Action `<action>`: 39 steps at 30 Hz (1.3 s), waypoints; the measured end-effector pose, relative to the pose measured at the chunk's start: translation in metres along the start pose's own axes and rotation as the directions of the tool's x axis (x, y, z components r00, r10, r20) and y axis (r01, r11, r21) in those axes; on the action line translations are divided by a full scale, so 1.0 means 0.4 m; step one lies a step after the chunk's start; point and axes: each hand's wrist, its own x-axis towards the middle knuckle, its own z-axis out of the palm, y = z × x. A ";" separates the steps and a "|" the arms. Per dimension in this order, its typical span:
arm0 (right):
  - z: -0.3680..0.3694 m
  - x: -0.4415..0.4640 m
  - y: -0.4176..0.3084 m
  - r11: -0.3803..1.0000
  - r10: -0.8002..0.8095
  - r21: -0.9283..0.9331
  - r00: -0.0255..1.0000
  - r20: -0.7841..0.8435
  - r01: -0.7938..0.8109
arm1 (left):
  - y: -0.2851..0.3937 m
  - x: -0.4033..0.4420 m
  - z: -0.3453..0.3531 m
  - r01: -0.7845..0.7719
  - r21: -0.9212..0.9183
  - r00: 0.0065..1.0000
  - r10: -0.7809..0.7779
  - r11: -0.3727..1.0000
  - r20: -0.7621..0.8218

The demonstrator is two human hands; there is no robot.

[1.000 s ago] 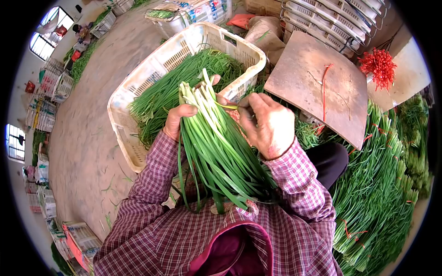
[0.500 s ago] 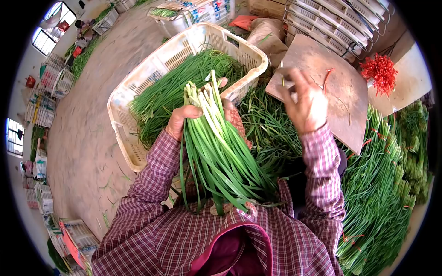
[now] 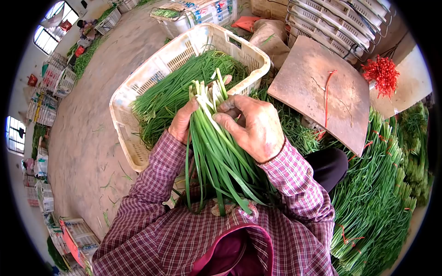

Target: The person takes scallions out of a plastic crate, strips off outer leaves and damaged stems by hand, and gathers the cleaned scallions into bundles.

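Observation:
A bunch of garlic chives (image 3: pixel 216 147) hangs with its white ends up and its green leaves down over my lap. My left hand (image 3: pixel 183 120) is wrapped round the bunch near the white ends, its thumb in front. At the same height, my right hand (image 3: pixel 255 124) pinches at the pale stalks with thumb and fingers, from the right side. Just beyond both hands, more loose chives (image 3: pixel 179 83) lie in a dirty white plastic crate (image 3: pixel 120 112).
A square board (image 3: pixel 299 85) at the right bears one red tie (image 3: pixel 328 99). Behind it stands a cluster of red ties (image 3: pixel 381 76). Tied chive bundles (image 3: pixel 368 198) are heaped to the right. Stacked white crates (image 3: pixel 331 23) stand at the back.
My right hand has come down and left from beside the board to the white ends of the bunch. My left hand keeps its hold on the chives.

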 end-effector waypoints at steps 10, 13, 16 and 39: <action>0.023 0.020 0.011 0.997 -0.013 -0.078 1.000 -0.014 0.012 | 0.020 -0.009 0.023 0.032 -0.050 0.996 -0.036 0.998 -0.083; 0.017 0.024 0.020 0.998 -0.068 -0.013 0.995 -0.072 0.068 | 0.022 -0.005 0.023 0.033 0.000 0.989 -0.032 0.999 -0.145; 0.013 0.028 0.032 0.996 -0.087 -0.016 0.993 -0.079 0.086 | 0.014 -0.004 0.024 0.018 0.025 0.986 -0.014 1.000 -0.168; -0.557 0.035 0.082 0.958 0.014 0.193 0.634 -0.773 0.214 | 0.193 0.002 -0.092 -0.304 0.262 0.827 0.390 0.916 -0.405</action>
